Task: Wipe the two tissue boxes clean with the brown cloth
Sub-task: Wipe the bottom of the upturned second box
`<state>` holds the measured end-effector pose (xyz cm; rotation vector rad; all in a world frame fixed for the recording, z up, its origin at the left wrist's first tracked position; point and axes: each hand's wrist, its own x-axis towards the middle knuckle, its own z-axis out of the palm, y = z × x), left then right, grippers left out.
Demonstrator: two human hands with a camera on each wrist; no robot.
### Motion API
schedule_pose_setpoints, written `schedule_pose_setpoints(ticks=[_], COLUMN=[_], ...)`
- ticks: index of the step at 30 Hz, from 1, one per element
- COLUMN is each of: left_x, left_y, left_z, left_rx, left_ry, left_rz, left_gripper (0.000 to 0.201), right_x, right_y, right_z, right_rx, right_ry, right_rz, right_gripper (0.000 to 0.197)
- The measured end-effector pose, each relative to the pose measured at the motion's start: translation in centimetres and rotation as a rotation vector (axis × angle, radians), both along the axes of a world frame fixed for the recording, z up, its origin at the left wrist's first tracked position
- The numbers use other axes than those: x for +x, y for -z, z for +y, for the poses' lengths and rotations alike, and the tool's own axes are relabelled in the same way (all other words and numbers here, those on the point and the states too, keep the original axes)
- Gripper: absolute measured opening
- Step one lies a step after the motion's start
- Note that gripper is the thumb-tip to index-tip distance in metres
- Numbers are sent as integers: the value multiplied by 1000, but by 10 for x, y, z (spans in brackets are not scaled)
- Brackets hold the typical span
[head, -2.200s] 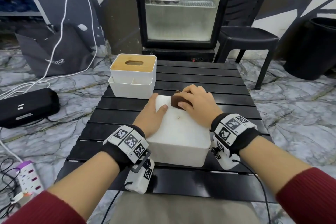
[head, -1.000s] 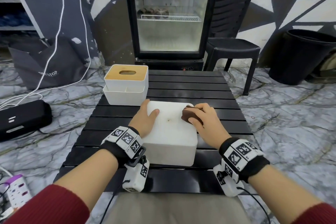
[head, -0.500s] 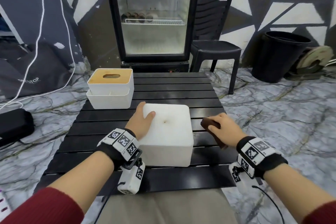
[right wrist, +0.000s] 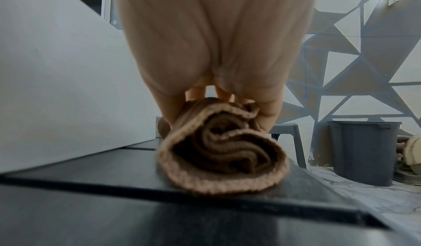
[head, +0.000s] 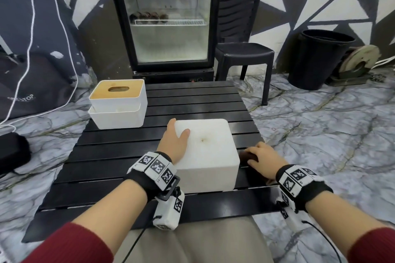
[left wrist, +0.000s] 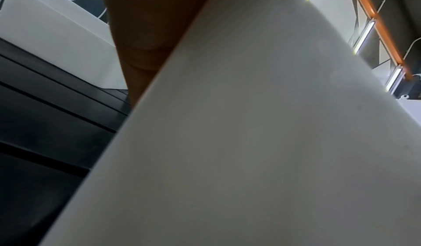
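1. The near box (head: 206,151), plain white, stands at the middle of the black slatted table (head: 111,156).
2. The left hand (head: 174,142) lies against the near box's left side, thumb flat on its top and fingers along the side wall; the fingers look fairly straight, pressing rather than gripping.
3. The right hand (head: 264,157) rests on the table just right of the near box, fingers curled over the cloth (right wrist: 224,149).
4. The cloth is brown, rolled into a bundle, lying on the table close beside the box wall.
5. The far box (head: 118,105), white with a wooden slotted lid, sits at the table's far left corner, apart from both hands.
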<state>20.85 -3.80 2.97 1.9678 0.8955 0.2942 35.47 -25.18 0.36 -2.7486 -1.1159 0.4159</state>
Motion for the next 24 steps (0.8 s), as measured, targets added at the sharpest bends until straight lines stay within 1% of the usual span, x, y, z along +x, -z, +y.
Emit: schedule_pose_setpoints(ticks=[3, 6, 9, 11, 15, 17, 21, 24], left_x=[0, -1, -1, -2, -6, -7, -9, -11], left_y=[0, -2, -2, -1, 4, 5, 3, -3], left_z=[0, 0, 4, 8, 16, 19, 19, 18], left_rx=[-19, -66, -127, -157, -223, -261, -333, -334], left_ry=[4, -10, -29, -20, 34, 69, 103, 143], left_rz=[-9, -44, -63, -55, -72, -81, -120, -149], left_gripper=[60, 64, 68, 68, 67, 66, 60, 53], right_x=[1, 4, 4, 2, -5, -7, -11, -12], right_y=[-5, -21, -41, -49, -47, -44, -40, -40], right_z=[1, 5, 15, 25, 46, 54, 63, 67], right_rx=[-22, -43, 118, 212, 245, 278, 386, 393], right_ry=[-2, -9, 10, 18, 35, 43, 95, 131], right_rz=[48, 83, 82, 119, 213, 256, 354, 339], right_gripper=[44, 40, 35, 38, 49, 47, 34, 43])
